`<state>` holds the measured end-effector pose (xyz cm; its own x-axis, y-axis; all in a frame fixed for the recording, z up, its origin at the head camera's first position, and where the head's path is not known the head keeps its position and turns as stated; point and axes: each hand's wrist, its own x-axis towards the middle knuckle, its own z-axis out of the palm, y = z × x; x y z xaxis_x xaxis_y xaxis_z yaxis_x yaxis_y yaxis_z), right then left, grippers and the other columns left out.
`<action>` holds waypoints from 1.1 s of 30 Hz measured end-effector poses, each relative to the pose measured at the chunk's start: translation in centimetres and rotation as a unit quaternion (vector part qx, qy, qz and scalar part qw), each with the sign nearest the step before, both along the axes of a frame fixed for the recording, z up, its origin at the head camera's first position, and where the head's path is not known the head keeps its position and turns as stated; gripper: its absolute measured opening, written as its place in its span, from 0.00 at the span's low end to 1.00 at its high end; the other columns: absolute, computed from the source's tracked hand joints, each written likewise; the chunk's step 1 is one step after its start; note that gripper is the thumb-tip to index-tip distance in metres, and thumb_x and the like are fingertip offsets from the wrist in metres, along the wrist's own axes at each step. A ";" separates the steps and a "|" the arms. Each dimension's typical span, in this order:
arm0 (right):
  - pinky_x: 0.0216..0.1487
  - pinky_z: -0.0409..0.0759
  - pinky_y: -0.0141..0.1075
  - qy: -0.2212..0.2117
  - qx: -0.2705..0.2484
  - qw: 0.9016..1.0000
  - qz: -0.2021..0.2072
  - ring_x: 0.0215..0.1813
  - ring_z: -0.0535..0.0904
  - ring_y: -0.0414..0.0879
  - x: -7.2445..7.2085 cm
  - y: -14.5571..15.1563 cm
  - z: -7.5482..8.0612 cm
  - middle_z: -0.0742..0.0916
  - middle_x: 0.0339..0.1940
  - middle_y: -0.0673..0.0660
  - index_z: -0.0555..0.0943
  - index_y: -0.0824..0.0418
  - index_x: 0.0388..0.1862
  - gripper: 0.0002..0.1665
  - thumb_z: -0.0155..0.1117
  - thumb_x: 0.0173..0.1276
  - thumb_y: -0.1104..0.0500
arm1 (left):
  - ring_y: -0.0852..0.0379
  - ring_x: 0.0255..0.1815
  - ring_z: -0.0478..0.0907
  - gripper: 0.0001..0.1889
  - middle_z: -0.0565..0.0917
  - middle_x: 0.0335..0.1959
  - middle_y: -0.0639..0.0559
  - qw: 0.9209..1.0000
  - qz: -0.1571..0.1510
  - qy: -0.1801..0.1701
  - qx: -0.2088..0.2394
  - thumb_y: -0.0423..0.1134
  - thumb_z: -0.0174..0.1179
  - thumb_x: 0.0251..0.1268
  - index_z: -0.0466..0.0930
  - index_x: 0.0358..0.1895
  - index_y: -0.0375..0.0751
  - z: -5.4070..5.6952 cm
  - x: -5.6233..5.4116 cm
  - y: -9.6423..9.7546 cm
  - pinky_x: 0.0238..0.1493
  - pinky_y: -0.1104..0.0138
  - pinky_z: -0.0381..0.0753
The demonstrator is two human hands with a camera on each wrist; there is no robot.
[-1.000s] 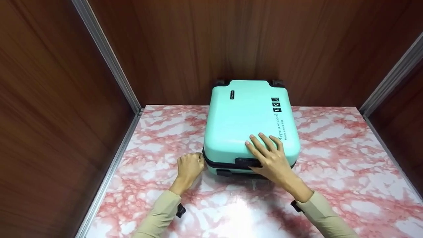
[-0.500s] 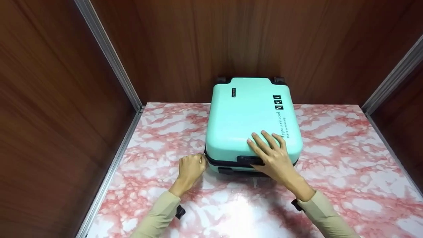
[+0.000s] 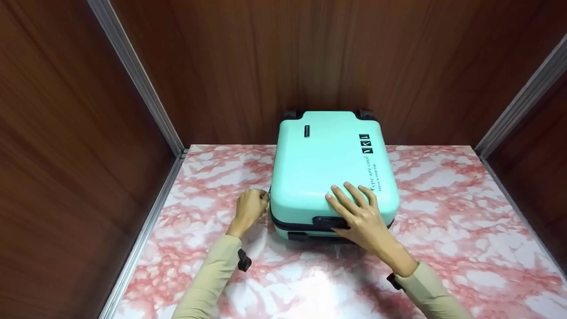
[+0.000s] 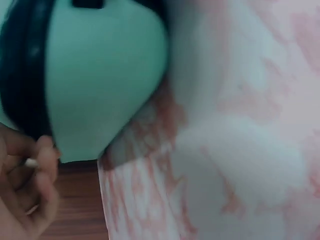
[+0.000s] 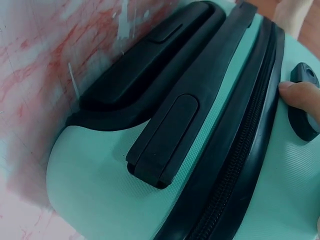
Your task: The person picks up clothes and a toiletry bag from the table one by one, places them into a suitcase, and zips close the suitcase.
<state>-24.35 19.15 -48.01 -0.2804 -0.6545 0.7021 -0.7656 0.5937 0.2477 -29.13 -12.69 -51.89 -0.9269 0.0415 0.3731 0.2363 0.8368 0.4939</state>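
A mint-green hard-shell suitcase (image 3: 328, 164) lies flat, its wheels toward the back wall. My left hand (image 3: 251, 207) is at its left side by the black zip seam, fingers curled and pinching the zipper pull, which the fingers mostly hide. In the left wrist view those fingers (image 4: 45, 165) sit right at the black zip band (image 4: 25, 65). My right hand (image 3: 361, 221) rests on the lid near the front edge with fingers spread, its thumb by the black lock (image 3: 328, 221). The right wrist view shows the zipper (image 5: 240, 150) and the black carry handle (image 5: 195, 90).
The suitcase lies on a table (image 3: 212, 274) with a red-and-white marbled top. Dark wooden panels (image 3: 221, 66) stand behind and at both sides, with grey metal strips (image 3: 137, 71) at the corners. The black suitcase wheels (image 3: 290, 115) are close to the back panel.
My left hand has moved from the front left corner a little farther back along the suitcase's left side. The right hand keeps its place on the lid, and the head view has shifted slightly.
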 end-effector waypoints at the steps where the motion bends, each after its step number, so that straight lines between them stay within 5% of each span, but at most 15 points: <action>1: 0.61 0.63 0.64 -0.003 -0.001 1.000 0.000 0.66 0.70 0.66 0.1 0.0 0.0 0.77 0.67 0.64 0.75 0.61 0.67 0.61 0.90 0.30 0.45 | 0.51 0.20 0.79 0.18 0.77 0.11 0.56 1.000 -0.002 -0.014 0.011 0.35 0.61 0.66 0.79 0.14 0.45 0.0 0.0 -0.1 0.29 0.53 0.77; 7: 0.62 0.61 0.64 -0.010 -0.001 1.000 -0.005 0.67 0.69 0.66 0.3 0.0 0.1 0.76 0.68 0.64 0.75 0.61 0.68 0.62 0.90 0.30 0.47 | 0.53 0.23 0.79 0.14 0.78 0.15 0.57 0.999 -0.008 -0.020 0.039 0.35 0.59 0.68 0.84 0.22 0.44 -0.6 0.1 -0.3 0.30 0.55 0.76; 17: 0.63 0.61 0.63 -0.007 -0.009 1.000 -0.006 0.67 0.69 0.65 0.1 -0.1 0.0 0.76 0.68 0.63 0.75 0.60 0.68 0.63 0.91 0.28 0.45 | 0.56 0.17 0.72 0.21 0.71 0.09 0.59 0.997 -0.002 -0.016 0.072 0.33 0.58 0.65 0.74 0.11 0.46 -0.5 -0.2 -0.1 0.27 0.58 0.72; 26: 0.63 0.61 0.63 -0.013 -0.014 1.000 -0.003 0.68 0.69 0.65 0.1 -0.3 -0.3 0.76 0.68 0.63 0.75 0.61 0.68 0.62 0.90 0.29 0.46 | 0.57 0.16 0.74 0.19 0.77 0.10 0.54 0.990 0.008 -0.073 0.117 0.37 0.58 0.68 0.81 0.16 0.42 -0.2 -1.1 -0.5 0.27 0.61 0.71; 33: 0.63 0.62 0.63 -0.011 -0.020 1.000 -0.001 0.67 0.69 0.65 0.2 -0.3 -0.4 0.77 0.67 0.63 0.76 0.61 0.67 0.63 0.91 0.27 0.46 | 0.55 0.17 0.78 0.15 0.77 0.10 0.58 0.996 0.022 -0.029 0.081 0.36 0.59 0.68 0.85 0.20 0.44 -0.6 -2.0 -0.1 0.30 0.56 0.77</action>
